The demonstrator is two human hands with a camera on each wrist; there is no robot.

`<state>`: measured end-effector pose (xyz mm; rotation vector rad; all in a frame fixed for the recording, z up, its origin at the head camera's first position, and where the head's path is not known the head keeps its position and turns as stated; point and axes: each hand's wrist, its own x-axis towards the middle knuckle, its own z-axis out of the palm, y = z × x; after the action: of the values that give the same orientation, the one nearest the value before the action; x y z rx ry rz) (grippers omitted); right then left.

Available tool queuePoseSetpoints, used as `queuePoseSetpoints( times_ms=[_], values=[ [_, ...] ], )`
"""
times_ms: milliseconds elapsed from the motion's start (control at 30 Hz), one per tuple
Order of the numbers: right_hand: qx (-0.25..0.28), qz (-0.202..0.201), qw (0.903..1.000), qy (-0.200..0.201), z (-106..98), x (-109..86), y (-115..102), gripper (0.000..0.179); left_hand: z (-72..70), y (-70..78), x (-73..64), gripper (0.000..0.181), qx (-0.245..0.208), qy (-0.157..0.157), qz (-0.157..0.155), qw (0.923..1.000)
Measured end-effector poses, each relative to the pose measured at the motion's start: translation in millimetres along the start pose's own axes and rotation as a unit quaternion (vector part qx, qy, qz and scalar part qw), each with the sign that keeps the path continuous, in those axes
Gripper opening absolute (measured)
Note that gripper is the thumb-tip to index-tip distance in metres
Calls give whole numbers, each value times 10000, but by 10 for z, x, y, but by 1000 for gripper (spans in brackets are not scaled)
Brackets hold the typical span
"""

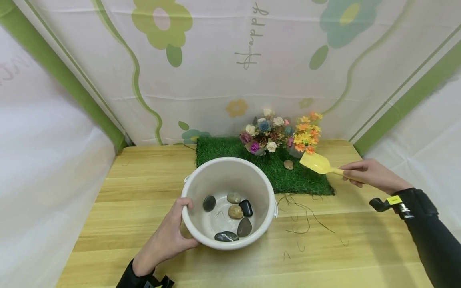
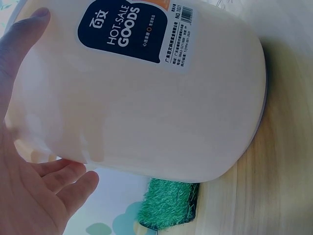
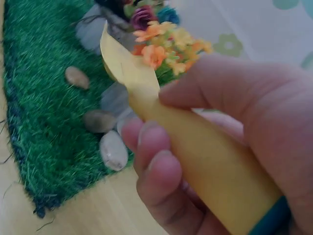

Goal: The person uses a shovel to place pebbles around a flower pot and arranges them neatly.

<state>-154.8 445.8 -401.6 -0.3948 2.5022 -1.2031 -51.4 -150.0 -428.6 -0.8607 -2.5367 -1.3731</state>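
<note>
My left hand (image 1: 172,235) grips a white bucket (image 1: 227,172), my right hand (image 1: 376,175) a yellow shovel (image 1: 317,163).
Just right of my left grip, six stones (image 1: 235,212) lie inside the bucket; farther right, a mixed bouquet (image 1: 264,127) stands on a green mat (image 1: 302,186); from my right grip the shovel's scoop reaches left, over the mat, near yellow-orange blossoms (image 1: 306,136).

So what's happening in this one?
A person's left hand grips the side of a white bucket with six stones inside. The right hand holds a yellow scoop by its handle, near orange and yellow flowers. At least three more stones lie on a green turf mat.
</note>
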Motion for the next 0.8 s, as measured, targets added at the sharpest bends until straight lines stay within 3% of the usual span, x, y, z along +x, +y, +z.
queuePoseSetpoints(
  times_ms=[267, 500, 800],
  values=[
    [412, -493, 9979, -61, -75, -48, -220, 32, -1, 3, 4, 73, 6, -23, -32, 10000],
    [182, -928, 9952, -245, -11, 21, -586, 31, 4, 4, 6, 72, 6, -33, -39, 10000],
    [52, -1390, 9876, -728, 118, 247, -1079, 30, -1, 10, -1, 71, -46, -36, -48, 10000]
  ],
)
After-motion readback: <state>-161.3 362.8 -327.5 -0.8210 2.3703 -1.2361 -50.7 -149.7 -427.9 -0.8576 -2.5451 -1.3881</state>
